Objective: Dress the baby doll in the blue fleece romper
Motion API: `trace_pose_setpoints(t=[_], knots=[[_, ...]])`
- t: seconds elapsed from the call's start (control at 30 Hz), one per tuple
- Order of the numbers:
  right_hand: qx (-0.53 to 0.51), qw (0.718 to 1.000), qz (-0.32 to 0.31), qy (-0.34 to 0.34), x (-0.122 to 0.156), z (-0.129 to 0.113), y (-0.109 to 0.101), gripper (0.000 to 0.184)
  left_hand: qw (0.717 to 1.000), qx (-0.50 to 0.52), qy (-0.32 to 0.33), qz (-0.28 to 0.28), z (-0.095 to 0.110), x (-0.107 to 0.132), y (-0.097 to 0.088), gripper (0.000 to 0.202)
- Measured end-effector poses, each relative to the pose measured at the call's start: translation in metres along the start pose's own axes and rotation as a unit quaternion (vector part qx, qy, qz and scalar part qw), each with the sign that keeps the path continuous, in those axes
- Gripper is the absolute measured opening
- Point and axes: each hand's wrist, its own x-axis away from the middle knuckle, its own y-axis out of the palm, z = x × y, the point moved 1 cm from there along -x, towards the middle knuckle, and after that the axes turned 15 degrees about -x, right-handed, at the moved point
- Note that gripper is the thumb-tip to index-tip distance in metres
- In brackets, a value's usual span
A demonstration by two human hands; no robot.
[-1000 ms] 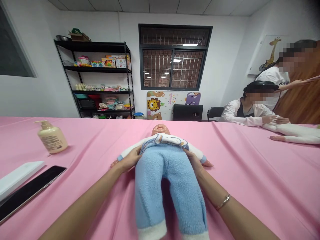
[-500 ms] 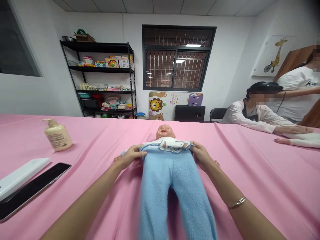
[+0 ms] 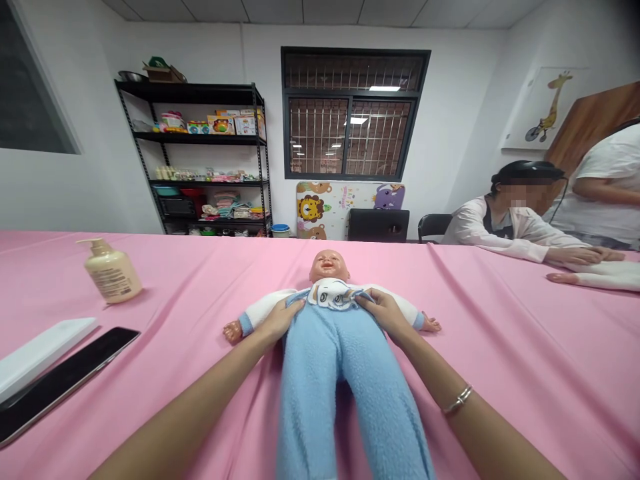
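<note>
A: Quick q: where's the doll (image 3: 329, 267)?
B: On its back on the table (image 3: 500, 347), head nr the far edge, legs twd the near edge, arms spread out to the sides.
A: And the hands?
B: L hand (image 3: 281, 321) has the top edge of the blue trousers (image 3: 337, 350) pinched, thumb on top. R hand (image 3: 384, 311) grips the same edge on the other side, approx level w/ it.
A: Tips for handling that edge?
B: IMO: equal tension L & R, so the seam sits central. Smooth the bunched bit by the white printed patch (image 3: 333, 295) btwn the hands; can't tell if it's sewn on. Short, even tugs, no yanking, or the doll may slide.
A: Anything in the way?
B: Nope. Pump bottle (image 3: 114, 273) is left of the doll, twd the far edge; phone (image 3: 67, 380) lies left too, nearer the near edge.
</note>
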Motion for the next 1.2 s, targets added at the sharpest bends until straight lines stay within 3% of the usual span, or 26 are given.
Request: trace_pose_setpoints(t=[0.1, 0.17, 0.33, 0.47, 0.6, 0.7, 0.83, 0.93, 1.0, 1.1, 1.2], knots=[[0.090, 0.996, -0.010, 0.014, 0.001, 0.001, -0.009, 0.047, 1.000, 0.004, 0.009, -0.021, -0.001, 0.000, -0.006, 0.043], [0.121, 0.990, -0.057, 0.041, 0.004, -0.003, -0.015, 0.050, 0.998, -0.017, 0.013, -0.053, 0.001, 0.002, -0.015, 0.043], [0.006, 0.967, -0.217, 0.132, 0.013, -0.014, -0.029, 0.041, 0.977, 0.003, -0.040, -0.210, -0.008, 0.008, -0.034, 0.031], [-0.061, 0.940, -0.284, 0.176, 0.017, -0.017, -0.039, 0.040, 0.963, 0.064, -0.039, -0.258, -0.010, 0.009, -0.040, 0.029], [-0.078, 0.923, -0.325, 0.189, 0.017, -0.020, -0.042, 0.036, 0.958, -0.022, -0.006, -0.285, -0.004, 0.010, -0.045, 0.029], [-0.098, 0.925, -0.319, 0.182, 0.016, -0.015, -0.042, 0.030, 0.959, -0.104, 0.029, -0.262, 0.000, 0.010, -0.045, 0.041], [-0.225, 0.923, -0.245, 0.195, 0.015, 0.003, -0.039, 0.033, 0.970, -0.084, 0.075, -0.215, -0.001, 0.010, -0.037, 0.048], [-0.321, 0.908, -0.179, 0.199, 0.015, 0.014, -0.030, 0.035, 0.985, -0.007, 0.028, -0.171, -0.006, 0.010, -0.028, 0.042], [-0.363, 0.903, -0.131, 0.187, 0.014, 0.016, -0.020, 0.033, 0.990, 0.086, -0.005, -0.112, -0.009, 0.009, -0.020, 0.041], [-0.402, 0.899, -0.037, 0.166, 0.013, 0.016, -0.005, 0.033, 0.972, 0.233, -0.036, -0.014, -0.011, 0.007, -0.007, 0.036], [-0.411, 0.896, -0.003, 0.167, 0.011, 0.018, 0.005, 0.037, 0.954, 0.291, -0.067, 0.015, -0.013, 0.004, 0.000, 0.030]])
